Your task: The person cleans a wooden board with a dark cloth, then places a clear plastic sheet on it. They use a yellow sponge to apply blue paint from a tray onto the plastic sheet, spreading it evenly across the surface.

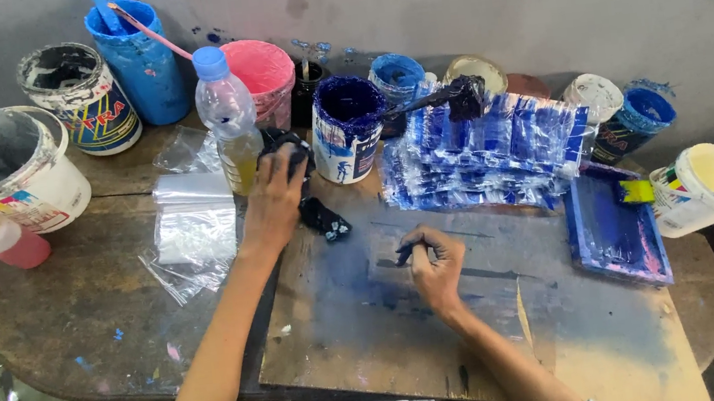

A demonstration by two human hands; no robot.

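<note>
My left hand (272,203) rests on a dark, ink-stained cloth (311,204) beside a plastic bottle of yellowish liquid (229,116). My right hand (433,265), smeared with blue ink, presses down on a clear plastic bag (391,264) that lies flat on a blue-stained wooden board (363,334). Just beyond the board stands a tin of dark blue ink (348,125) with an ink-covered stick (444,96) lying across its rim. A pile of blue-printed plastic bags (486,154) lies to the right of the tin.
A stack of clear bags (193,219) lies left of my left hand. Paint buckets and tins crowd the back: white (9,173), blue (139,59), pink (262,77). A blue framed screen (616,229) and a pale-yellow bucket (713,182) sit right. A pink bottle (3,239) stands far left.
</note>
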